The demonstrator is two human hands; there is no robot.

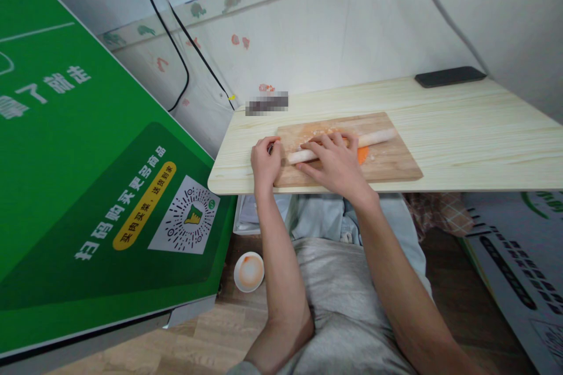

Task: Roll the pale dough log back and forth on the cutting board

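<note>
A pale wooden rolling pin [378,137] lies slantwise on a wooden cutting board [396,167]. Beneath it an orange piece that looks like dough [363,155] shows in part; the rest is hidden by the pin and my hand. My right hand [336,161] rests on top of the pin, its fingers spread and stretched across it. At the board's left edge, left of the pin's near end, my left hand [266,161] is closed with its fingers curled. A small dark spot and a bit of orange show at those fingertips, too small to name. White and orange crumbs lie on the board.
The board is on a light wood-grain table [475,135] against a wall. A black phone-like object [451,77] lies at the back right. A green panel [88,146] stands close on the left. Below is a white bowl [248,272]. Black cables [187,47] hang along the wall.
</note>
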